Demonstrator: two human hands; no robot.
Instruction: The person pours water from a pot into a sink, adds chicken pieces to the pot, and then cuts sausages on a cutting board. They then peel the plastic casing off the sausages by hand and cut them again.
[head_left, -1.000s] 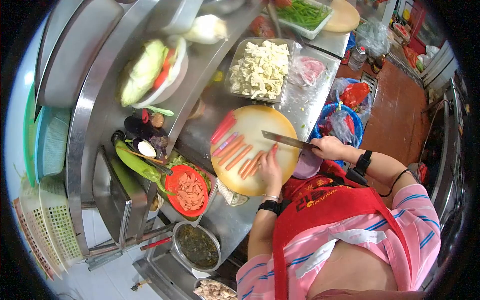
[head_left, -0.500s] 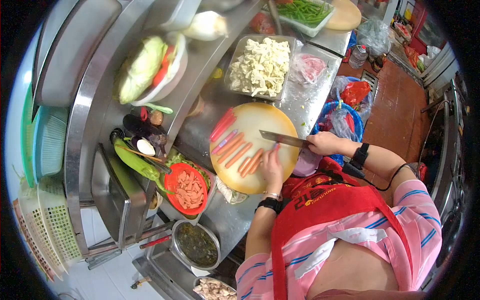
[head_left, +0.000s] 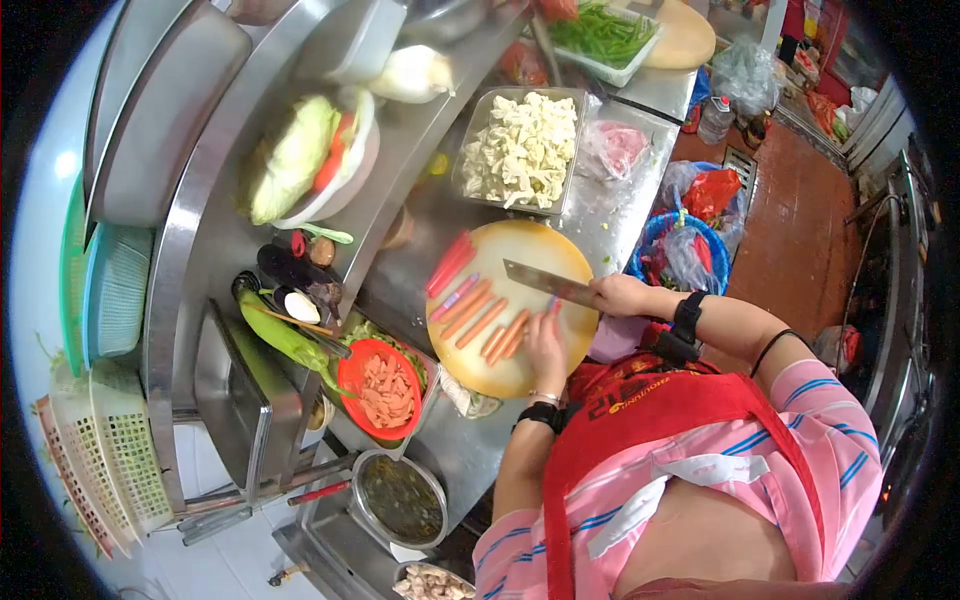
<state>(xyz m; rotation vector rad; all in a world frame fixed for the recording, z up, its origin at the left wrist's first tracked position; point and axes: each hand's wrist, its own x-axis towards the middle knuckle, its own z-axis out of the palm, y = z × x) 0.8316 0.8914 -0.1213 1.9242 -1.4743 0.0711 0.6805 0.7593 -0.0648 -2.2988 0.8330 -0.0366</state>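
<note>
A cleaver [head_left: 545, 280] lies across the round cutting board [head_left: 560, 240], its handle gripped in my right hand [head_left: 620, 295]. The fingers of my left hand [head_left: 545, 350] are closed on a sausage [head_left: 554, 302] with a pink-purple wrapper, just beside the blade; most of it is hidden by the fingers. Peeled sausages [head_left: 468, 318] rest on the board left of that hand. Beyond them lie a purple-wrapped sausage [head_left: 457, 294] and several red-wrapped sausages [head_left: 452, 264]. Cut sausage pieces [head_left: 385, 390] fill a red bowl [head_left: 347, 378] left of the board.
A tub of cauliflower [head_left: 520, 150] stands behind the board, next to a bag of pink meat [head_left: 615, 148]. Green beans [head_left: 610, 35] are farther back. The shelf at left holds a cabbage [head_left: 290, 165], an eggplant [head_left: 295, 270] and a green pepper [head_left: 280, 335]. A pot [head_left: 400, 500] stands front left.
The whole view has shifted slightly. The cleaver's blade tilts a little more steeply across the board. My left hand still holds the wrapped sausage.
</note>
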